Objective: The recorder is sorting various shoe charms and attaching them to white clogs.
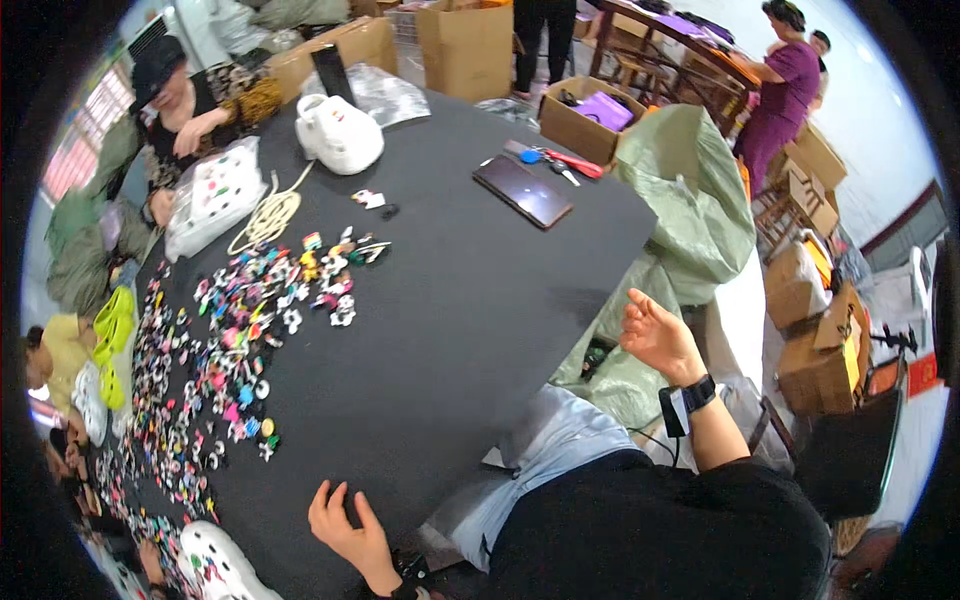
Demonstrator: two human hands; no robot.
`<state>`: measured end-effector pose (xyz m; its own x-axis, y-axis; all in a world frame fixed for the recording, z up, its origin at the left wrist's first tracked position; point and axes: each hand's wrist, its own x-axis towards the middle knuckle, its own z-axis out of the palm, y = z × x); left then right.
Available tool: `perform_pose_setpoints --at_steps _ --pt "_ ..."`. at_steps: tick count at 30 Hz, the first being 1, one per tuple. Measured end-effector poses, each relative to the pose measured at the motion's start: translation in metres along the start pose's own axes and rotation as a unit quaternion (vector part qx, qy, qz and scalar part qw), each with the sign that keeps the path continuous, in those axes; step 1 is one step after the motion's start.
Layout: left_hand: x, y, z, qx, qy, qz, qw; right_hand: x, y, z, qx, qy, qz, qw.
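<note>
My left hand (352,538) is at the near edge of the black table (420,380), fingers apart, with nothing in it. A white clog (222,562) with small colourful charms on it lies to its left. My right hand (655,335) is raised past the table's right edge, palm partly up and fingers loosely bent, holding nothing. Below its wrist, which wears a black band, a small device (674,412) with a cable shows. Beside that hand hangs a pale green woven sack (680,200). Many loose shoe charms (235,340) spread over the table's left side.
Toward the back stand a white rounded object (340,135), a coiled cream cord (265,215) and a clear bag (215,195) near a seated person. A dark flat phone-like device (522,190) and keys (562,172) lie at the far right. Cardboard boxes (465,50) stand beyond.
</note>
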<state>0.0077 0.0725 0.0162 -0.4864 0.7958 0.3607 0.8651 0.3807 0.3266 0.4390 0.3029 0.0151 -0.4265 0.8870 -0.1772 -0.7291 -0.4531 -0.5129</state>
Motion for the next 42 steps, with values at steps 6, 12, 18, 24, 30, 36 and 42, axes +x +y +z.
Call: perform_pose_setpoints --at_steps 6,12,18,24,30,36,42 --pt "-0.001 0.002 0.006 0.035 -0.013 -0.004 0.999 -0.021 -0.034 -0.128 0.057 0.248 -0.047 0.966" --pt "-0.004 0.003 0.016 0.073 0.013 0.006 0.997 0.009 0.007 -0.31 0.031 0.424 0.066 0.903" --pt "-0.002 0.003 0.017 0.079 0.001 0.0 0.997 0.07 0.073 -0.378 -0.789 0.162 0.168 0.568" --pt "-0.001 0.006 0.017 0.065 -0.005 -0.01 0.998 0.081 0.111 -0.363 -0.831 -0.057 0.353 0.427" --pt "0.001 0.011 0.017 0.077 0.013 -0.004 0.997 0.026 0.099 -0.358 -0.815 -0.046 0.528 0.235" --pt "0.0 0.01 0.02 0.078 -0.008 -0.011 0.997 -0.038 0.06 -0.328 -0.888 0.099 0.345 0.288" --pt "0.0 0.007 0.017 0.073 -0.006 -0.016 0.997 -0.116 0.01 -0.39 -0.77 0.301 0.466 0.316"
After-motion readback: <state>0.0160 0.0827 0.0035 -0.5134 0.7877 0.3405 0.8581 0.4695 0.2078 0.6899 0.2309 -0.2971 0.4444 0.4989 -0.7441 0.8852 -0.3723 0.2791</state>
